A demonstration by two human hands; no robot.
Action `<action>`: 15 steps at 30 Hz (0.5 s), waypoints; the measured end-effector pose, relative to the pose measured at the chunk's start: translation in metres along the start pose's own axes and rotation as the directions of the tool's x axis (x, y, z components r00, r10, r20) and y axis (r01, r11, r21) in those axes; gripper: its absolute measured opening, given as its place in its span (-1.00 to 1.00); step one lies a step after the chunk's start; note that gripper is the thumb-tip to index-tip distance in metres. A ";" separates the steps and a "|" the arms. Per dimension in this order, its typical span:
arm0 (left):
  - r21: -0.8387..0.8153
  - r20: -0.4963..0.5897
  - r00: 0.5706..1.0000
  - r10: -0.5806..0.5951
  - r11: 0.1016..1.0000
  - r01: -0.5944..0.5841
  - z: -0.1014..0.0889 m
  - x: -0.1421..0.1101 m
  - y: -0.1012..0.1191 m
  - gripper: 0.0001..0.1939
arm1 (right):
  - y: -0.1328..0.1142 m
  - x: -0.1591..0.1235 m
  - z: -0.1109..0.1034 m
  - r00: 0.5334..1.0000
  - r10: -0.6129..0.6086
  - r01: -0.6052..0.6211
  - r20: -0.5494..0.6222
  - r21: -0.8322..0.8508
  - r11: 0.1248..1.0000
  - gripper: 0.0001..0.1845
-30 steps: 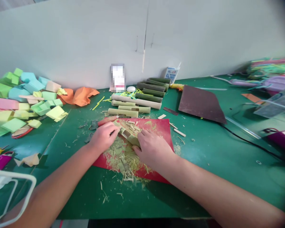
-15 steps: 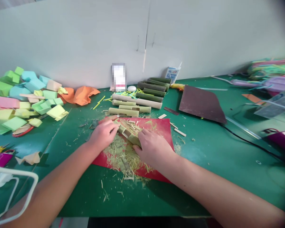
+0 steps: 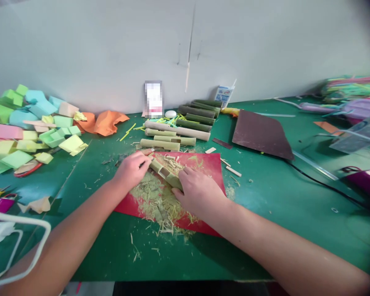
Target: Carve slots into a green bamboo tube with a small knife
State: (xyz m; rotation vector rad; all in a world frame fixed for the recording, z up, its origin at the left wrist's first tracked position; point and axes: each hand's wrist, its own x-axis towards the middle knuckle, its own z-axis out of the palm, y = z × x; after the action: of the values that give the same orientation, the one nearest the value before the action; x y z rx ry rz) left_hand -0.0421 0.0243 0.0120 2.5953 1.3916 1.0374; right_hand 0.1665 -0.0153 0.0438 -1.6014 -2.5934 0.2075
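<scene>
My right hand [image 3: 200, 188] is closed around the near right end of a pale green bamboo tube [image 3: 164, 172], which has an opening cut into its upper side. The tube slants over a red sheet [image 3: 209, 164] strewn with shavings and dust [image 3: 160, 201]. At the tube's far left end is my left hand [image 3: 131, 169], its fingers pinched. A small dark bit shows between them, too little to name. A reddish-brown handle-like thing [image 3: 147, 151] lies behind the left hand, mostly hidden.
More bamboo tubes [image 3: 177, 130] lie in a row behind the sheet. A phone [image 3: 153, 99] leans against the wall. Folded colored paper pieces [image 3: 15, 142] are heaped at left. A dark brown sheet [image 3: 260, 133] and a black cord [image 3: 320, 177] are at right. A white frame [image 3: 45, 242] crosses the lower left.
My left hand has shifted slightly left and away, baring more of the tube's far end. My right hand and the tube have stayed nearly still.
</scene>
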 end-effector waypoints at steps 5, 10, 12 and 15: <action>-0.022 0.050 0.999 0.019 1.000 -0.018 0.001 -0.001 0.002 -0.82 | 0.000 -0.001 -0.001 1.000 -0.013 0.013 0.015 -0.014 1.000 -0.77; -0.004 0.016 1.000 0.011 1.000 -0.011 0.001 -0.002 0.005 -0.81 | 0.001 -0.001 -0.001 1.000 -0.019 0.019 -0.001 -0.011 1.000 -0.78; -0.023 0.040 0.999 0.011 1.000 -0.010 0.001 -0.002 0.003 -0.81 | 0.001 -0.001 -0.001 1.000 -0.018 0.019 0.016 -0.018 1.000 -0.77; -0.006 -0.028 0.999 -0.037 0.999 0.037 -0.001 0.000 -0.005 -0.81 | 0.001 -0.001 -0.003 0.999 -0.005 0.006 0.038 -0.027 1.000 -0.76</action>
State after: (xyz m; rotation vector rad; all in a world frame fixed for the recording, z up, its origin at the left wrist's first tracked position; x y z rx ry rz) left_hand -0.0466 0.0272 0.0107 2.5502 1.4348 1.0753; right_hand 0.1680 -0.0159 0.0465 -1.6145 -2.6397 0.2052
